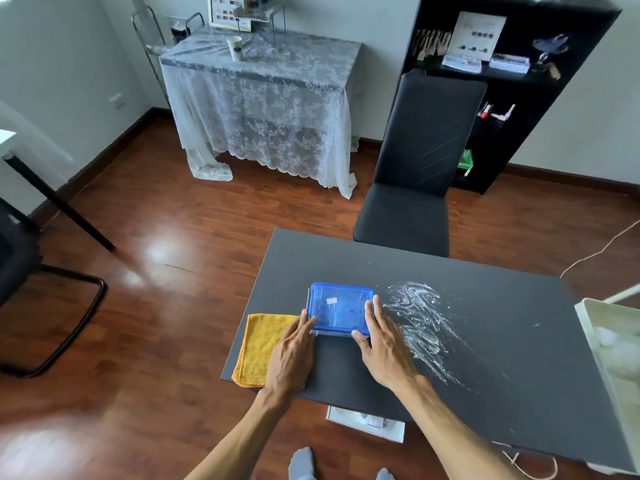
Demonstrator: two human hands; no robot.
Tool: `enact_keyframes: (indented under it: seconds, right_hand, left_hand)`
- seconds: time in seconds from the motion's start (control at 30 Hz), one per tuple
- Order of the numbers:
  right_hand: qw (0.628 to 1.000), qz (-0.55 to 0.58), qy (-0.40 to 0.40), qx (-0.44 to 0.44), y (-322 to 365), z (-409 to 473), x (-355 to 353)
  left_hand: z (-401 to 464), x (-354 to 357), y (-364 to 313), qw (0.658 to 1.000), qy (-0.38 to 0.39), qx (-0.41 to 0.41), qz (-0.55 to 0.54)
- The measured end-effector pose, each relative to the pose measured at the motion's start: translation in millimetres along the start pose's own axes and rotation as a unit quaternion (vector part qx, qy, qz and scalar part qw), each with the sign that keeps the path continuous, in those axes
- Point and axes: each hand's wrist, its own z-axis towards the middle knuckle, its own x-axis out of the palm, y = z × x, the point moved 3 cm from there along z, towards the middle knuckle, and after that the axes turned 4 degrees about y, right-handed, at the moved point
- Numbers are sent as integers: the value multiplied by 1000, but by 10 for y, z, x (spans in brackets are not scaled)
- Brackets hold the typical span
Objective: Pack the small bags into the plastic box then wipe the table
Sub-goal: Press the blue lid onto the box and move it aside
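A plastic box with a blue lid (pixel 339 308) lies flat on the black table (pixel 502 341), lid on. My left hand (pixel 292 355) rests against the box's left near corner, fingers flat. My right hand (pixel 382 344) presses along its right side, thumb on the near right corner. Both hands clasp the box between them. A yellow cloth (pixel 261 344) lies flat at the table's left edge, partly under my left hand. White smeared residue (pixel 420 320) spreads over the table right of the box. No small bags are visible; what is inside the box cannot be made out.
A white tray (pixel 609 344) sits at the table's right edge. A black chair (pixel 415 168) stands at the far side. Beyond are a lace-covered table (pixel 263 98), a black shelf (pixel 502 81) and wooden floor (pixel 156 237). A white item lies under the table's near edge.
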Motion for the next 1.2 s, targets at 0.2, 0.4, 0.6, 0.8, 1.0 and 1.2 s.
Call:
enact_keyframes:
  seconds: [0.2, 0.4, 0.6, 0.8, 1.0, 1.2]
  right_hand:
    - [978, 203, -37, 36, -20, 14, -145]
    - [964, 240, -13, 111, 41, 155, -241]
    - [953, 260, -35, 151, 123, 294, -276]
    - [958, 257, -46, 122, 371, 719, -393]
    - [962, 253, -13, 101, 716, 1326, -473]
    - [964, 253, -6, 84, 820, 1859, -261]
  left_hand:
    - [150, -144, 56, 993, 8, -91, -81]
    - [442, -122, 31, 980, 93, -103, -144]
    - [641, -176, 42, 973, 68, -137, -171]
    - [1017, -455, 176, 977, 58, -129, -159]
    - [1403, -700, 420, 987, 39, -82, -132]
    - [1772, -604, 810, 990, 45, -89, -101]
